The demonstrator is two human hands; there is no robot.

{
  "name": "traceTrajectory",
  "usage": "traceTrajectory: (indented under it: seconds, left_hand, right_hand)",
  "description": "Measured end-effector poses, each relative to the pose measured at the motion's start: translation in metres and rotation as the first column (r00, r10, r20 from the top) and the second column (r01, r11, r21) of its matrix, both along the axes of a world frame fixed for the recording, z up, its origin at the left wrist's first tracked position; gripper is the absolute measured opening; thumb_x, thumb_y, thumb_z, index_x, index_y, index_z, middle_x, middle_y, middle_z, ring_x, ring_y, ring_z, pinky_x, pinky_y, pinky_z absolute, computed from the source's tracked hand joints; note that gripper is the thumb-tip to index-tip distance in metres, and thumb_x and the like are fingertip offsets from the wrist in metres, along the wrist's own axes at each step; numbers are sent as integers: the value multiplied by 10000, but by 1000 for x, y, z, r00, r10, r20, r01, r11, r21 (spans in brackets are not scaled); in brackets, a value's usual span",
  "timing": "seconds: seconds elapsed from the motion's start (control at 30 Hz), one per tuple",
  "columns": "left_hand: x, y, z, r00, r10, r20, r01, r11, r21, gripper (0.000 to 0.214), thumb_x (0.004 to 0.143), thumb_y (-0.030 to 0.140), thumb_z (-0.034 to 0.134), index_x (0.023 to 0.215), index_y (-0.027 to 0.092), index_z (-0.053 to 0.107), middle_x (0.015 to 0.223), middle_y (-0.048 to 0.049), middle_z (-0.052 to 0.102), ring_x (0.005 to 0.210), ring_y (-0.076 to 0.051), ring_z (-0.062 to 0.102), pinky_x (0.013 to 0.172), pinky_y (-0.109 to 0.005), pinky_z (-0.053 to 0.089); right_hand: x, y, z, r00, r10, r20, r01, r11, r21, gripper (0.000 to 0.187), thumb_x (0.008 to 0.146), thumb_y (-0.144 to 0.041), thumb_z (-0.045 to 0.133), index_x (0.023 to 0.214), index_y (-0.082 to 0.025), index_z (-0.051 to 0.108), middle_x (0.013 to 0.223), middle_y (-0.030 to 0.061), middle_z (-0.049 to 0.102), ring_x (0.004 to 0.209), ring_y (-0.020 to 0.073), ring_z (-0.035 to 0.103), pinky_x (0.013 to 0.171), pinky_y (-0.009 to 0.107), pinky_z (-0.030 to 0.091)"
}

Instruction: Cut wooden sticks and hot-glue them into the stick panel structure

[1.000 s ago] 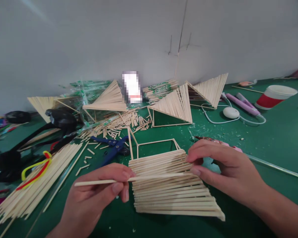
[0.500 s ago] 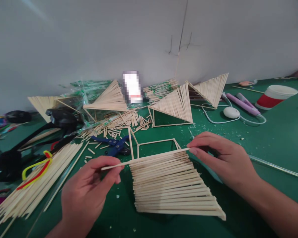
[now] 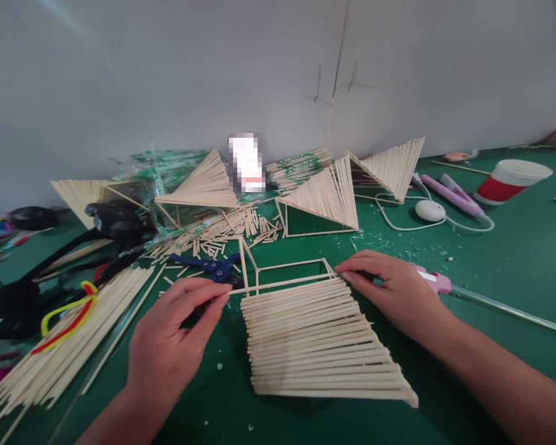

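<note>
Between my two hands a thin wooden stick (image 3: pixel 285 285) stretches level across a stick frame (image 3: pixel 291 266). My left hand (image 3: pixel 178 337) pinches its left end, and my right hand (image 3: pixel 389 287) pinches the right end. Just nearer to me than this stick, a slatted panel (image 3: pixel 306 346) of many sticks laid side by side covers the front of the frame. The frame's bare part behind shows thin upright and level sticks. Partly under my right hand lies a pink glue gun (image 3: pixel 433 281) with a clear glue stick (image 3: pixel 509 306) in its back.
Blue pliers (image 3: pixel 213 266) lie behind my left hand, near scattered cut stick pieces (image 3: pixel 241 225). Long loose sticks (image 3: pixel 88 334) are at left. Finished-looking slatted models (image 3: pixel 324 194) stand along the wall beside a phone (image 3: pixel 246 162). At right are a paper cup (image 3: pixel 512 182) and a corded pink tool (image 3: pixel 451 193).
Both hands have shifted the stick a little away from me, off the panel's top edge. My right hand has moved left, and the glue gun now shows beside it.
</note>
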State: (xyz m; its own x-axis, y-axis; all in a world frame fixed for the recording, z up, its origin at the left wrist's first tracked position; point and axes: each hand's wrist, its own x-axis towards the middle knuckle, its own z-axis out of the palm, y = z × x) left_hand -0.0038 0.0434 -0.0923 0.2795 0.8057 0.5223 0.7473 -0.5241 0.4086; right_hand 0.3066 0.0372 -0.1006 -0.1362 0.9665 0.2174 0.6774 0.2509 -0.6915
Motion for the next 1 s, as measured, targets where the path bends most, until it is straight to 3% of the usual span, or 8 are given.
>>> traceTrajectory:
  seconds: [1.0]
  left_hand:
    - [-1,1,1,998,-66,14,67,990,-123,108,870,266,597,956,256,661,923,3,683,830,-153,643,735,-242,496]
  right_hand:
    - [0,-2,0,997,19,76,-16,999,-31,187,882,-164,539,925,-237,706,943,23,747,877,189,690,764,328,552]
